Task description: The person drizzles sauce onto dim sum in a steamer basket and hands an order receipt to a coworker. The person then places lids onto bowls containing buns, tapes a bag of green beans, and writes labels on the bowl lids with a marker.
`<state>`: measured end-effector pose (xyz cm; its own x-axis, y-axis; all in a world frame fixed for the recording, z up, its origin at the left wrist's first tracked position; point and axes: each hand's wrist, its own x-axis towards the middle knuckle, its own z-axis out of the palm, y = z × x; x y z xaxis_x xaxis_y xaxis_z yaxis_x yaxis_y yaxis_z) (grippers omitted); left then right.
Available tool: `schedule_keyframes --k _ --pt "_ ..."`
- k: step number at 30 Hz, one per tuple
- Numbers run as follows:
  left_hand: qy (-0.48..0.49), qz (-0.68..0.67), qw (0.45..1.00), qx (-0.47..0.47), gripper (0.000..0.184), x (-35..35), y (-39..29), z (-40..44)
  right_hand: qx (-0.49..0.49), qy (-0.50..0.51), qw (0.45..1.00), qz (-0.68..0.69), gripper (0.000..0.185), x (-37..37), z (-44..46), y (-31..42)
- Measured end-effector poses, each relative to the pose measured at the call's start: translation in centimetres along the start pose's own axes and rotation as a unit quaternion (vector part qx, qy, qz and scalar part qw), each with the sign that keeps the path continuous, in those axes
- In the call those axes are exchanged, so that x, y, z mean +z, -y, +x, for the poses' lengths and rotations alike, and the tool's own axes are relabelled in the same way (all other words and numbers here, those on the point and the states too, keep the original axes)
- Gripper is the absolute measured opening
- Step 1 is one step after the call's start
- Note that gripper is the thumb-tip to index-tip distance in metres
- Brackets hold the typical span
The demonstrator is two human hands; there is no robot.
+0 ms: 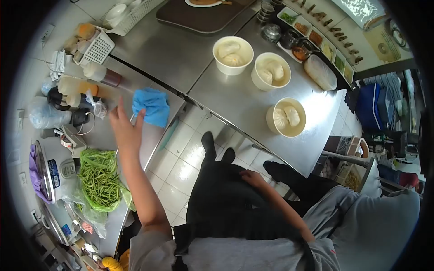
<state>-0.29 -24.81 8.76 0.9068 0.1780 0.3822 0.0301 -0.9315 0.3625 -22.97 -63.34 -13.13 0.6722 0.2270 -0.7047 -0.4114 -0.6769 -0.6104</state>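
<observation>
My left hand [125, 126] is over the left steel counter, fingers spread, with its thumb close to a crumpled blue cloth [151, 107]. A thin shiny edge shows by the thumb; I cannot make out what it is. Beyond the fingers are a small tied plastic bag [99, 108] and squeeze bottles, one with dark red sauce [103, 74]. My right hand [253, 178] hangs low in front of my black apron [226, 194], fingers loosely extended, nothing visible in it. Three white bowls [233, 55] [271, 71] [285, 117] holding pale dumplings stand on the right steel table [217, 97].
Green vegetables in a plastic bag [100, 178] lie beside a white appliance [58, 169]. A brown tray [181, 20] and white basket [101, 46] are at the back. Condiment dishes [302, 26] line the far right. Another person in a grey shirt [366, 226] is close on my right.
</observation>
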Motion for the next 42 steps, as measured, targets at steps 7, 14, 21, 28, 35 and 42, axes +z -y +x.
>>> schedule_keyframes --k 7,14,21,28,35,42 --pt "0.506 -0.279 0.815 0.042 0.043 8.2 -7.3 -17.6 0.122 0.100 0.975 -0.156 0.031 4.0 0.9 -11.2" --pt "0.684 -0.030 0.729 -0.001 0.053 12.0 2.7 -38.0 -0.084 -0.315 0.943 -0.074 0.036 2.2 12.3 -7.8" --pt "0.623 0.047 0.778 -0.064 0.069 8.8 12.4 -45.8 -0.081 -0.454 0.871 -0.172 0.066 0.5 20.6 -1.1" --pt "0.637 0.051 0.764 -0.086 0.070 7.8 16.0 -46.2 -0.029 -0.559 0.798 -0.225 0.033 2.2 24.7 -1.3" --pt "0.639 0.068 0.764 -0.059 0.070 8.4 16.3 -46.1 -0.095 -0.493 0.837 -0.219 0.026 2.9 21.9 -2.1" --pt "0.651 0.019 0.753 -0.091 0.064 9.0 16.6 -47.0 -0.095 -0.372 0.922 -0.054 0.023 -6.6 22.6 -1.2"
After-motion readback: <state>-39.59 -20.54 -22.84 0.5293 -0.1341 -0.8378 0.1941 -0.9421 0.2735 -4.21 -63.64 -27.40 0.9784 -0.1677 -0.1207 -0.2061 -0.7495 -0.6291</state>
